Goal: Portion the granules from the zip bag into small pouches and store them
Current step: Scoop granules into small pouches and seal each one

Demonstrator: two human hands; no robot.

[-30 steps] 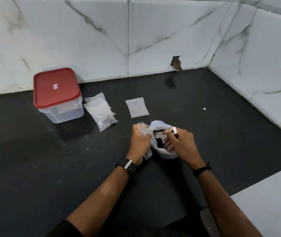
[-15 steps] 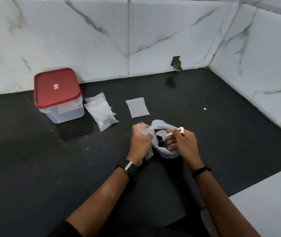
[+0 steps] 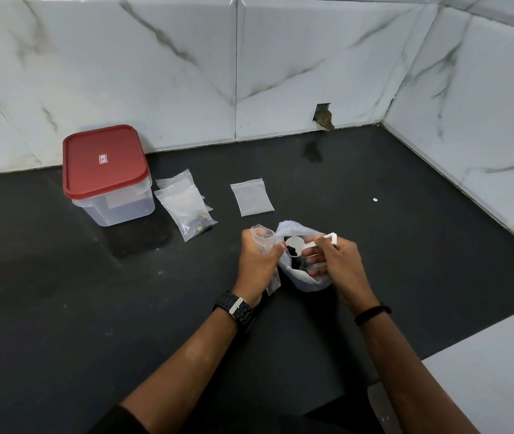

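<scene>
My left hand (image 3: 257,261) grips a small clear pouch (image 3: 262,236) upright, its mouth open at the top. Right beside it stands the larger zip bag (image 3: 304,278), open, with dark granules inside. My right hand (image 3: 335,261) pinches the handle of a white scoop (image 3: 299,244); the scoop's bowl holds dark granules and hovers over the zip bag's mouth, close to the pouch. An empty small pouch (image 3: 251,197) lies flat farther back. Filled pouches (image 3: 187,205) lie next to a clear container with a red lid (image 3: 105,161).
The black counter (image 3: 61,292) meets white marble wall tiles at the back and right. A hole in the tile (image 3: 323,115) sits at the back. A white surface (image 3: 500,371) cuts in at the lower right. A small white speck (image 3: 375,200) lies right of centre.
My right hand has lifted the scoop out of the zip bag with granules in it, bringing the bowl toward the pouch in my left hand. The left hand has stayed in place.
</scene>
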